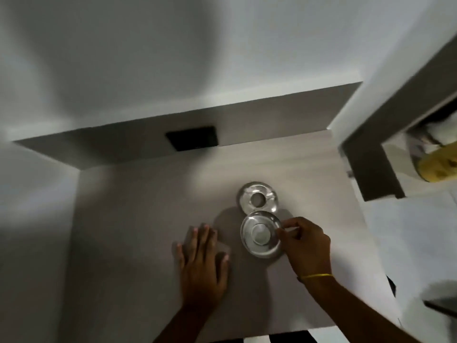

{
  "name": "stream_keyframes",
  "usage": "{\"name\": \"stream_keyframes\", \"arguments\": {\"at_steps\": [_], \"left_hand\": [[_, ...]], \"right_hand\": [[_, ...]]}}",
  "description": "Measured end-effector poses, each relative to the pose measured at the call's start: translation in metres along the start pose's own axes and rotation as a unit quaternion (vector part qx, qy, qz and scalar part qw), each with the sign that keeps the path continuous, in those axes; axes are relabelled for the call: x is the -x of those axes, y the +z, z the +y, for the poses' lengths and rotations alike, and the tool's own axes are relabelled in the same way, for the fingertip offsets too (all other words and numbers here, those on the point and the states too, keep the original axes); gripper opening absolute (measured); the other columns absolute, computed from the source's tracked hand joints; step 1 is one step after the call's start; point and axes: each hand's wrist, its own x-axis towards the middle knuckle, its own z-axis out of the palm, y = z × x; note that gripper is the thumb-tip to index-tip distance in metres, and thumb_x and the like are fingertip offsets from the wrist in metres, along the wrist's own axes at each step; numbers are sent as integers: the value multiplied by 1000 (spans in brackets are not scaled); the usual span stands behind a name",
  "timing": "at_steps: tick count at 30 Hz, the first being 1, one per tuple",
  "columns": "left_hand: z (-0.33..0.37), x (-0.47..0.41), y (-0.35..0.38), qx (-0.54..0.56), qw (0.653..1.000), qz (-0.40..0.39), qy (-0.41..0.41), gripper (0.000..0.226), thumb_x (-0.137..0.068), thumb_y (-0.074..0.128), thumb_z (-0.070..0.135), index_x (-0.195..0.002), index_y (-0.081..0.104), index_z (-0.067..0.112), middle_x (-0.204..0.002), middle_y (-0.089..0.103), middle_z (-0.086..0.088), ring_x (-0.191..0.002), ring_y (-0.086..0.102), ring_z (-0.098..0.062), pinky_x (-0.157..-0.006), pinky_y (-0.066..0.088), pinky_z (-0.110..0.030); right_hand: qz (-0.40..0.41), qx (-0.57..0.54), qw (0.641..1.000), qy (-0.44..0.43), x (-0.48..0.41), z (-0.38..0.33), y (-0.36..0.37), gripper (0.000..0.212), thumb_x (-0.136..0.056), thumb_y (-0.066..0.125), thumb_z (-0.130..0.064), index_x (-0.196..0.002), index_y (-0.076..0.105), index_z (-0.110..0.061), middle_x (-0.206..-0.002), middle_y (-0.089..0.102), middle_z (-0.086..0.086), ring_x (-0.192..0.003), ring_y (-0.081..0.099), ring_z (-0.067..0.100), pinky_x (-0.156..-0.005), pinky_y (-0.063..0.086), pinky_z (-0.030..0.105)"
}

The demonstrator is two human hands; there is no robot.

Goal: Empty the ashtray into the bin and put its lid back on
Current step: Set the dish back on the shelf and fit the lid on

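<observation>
Two shiny metal pieces lie on the pale tabletop (138, 219). The farther piece is the ashtray lid (258, 197), a ring-shaped disc with a round hole in its middle. Just in front of it, touching or nearly touching it, is the round ashtray bowl (261, 233), with a raised hub at its centre. My right hand (304, 241) pinches the bowl's right rim between thumb and fingers. My left hand (204, 263) rests flat on the table to the left of the bowl, fingers spread and holding nothing. No bin is clearly in view.
A white wall and a ledge with a dark rectangular plate (193, 141) run behind the table. A dark frame (371, 167) stands at the right, with a yellow object (437, 167) behind it. A tiled floor shows at the right and bottom.
</observation>
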Motion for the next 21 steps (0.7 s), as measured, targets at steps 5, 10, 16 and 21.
{"name": "stream_keyframes", "arguments": {"at_steps": [5,10,16,21], "left_hand": [[-40,-5,-3,-6,999,5,-52,65,-102,46,46,-160,49,16,-175,38,-6,-166,25,-30,-127,24,-69],[-36,-3,-1,2,998,17,-60,64,-104,47,45,-162,47,17,-176,36,-7,-167,21,-30,-127,24,-68],[-37,-3,3,9,998,32,-60,63,-104,46,44,-162,48,18,-176,35,-6,-167,22,-31,-128,24,-69],[-38,-3,4,9,998,38,-59,63,-104,48,43,-161,49,18,-176,36,-6,-166,24,-31,-127,25,-68]], "right_hand": [[-56,77,995,-13,-1,-26,60,9,-76,81,-17,-70,74,-17,-69,74,-5,-75,73,20,-68,41,25],[-51,117,992,-10,3,-30,79,15,-79,78,-20,-69,67,-16,-61,61,-11,-77,71,26,-69,37,25],[-26,141,985,-100,5,-37,62,24,-83,79,-37,-77,67,-17,-68,69,-3,-77,73,30,-68,49,31],[-72,262,931,-243,-37,-55,41,56,-70,83,-26,-123,66,-21,-127,58,9,-114,55,38,-89,48,37]]}}
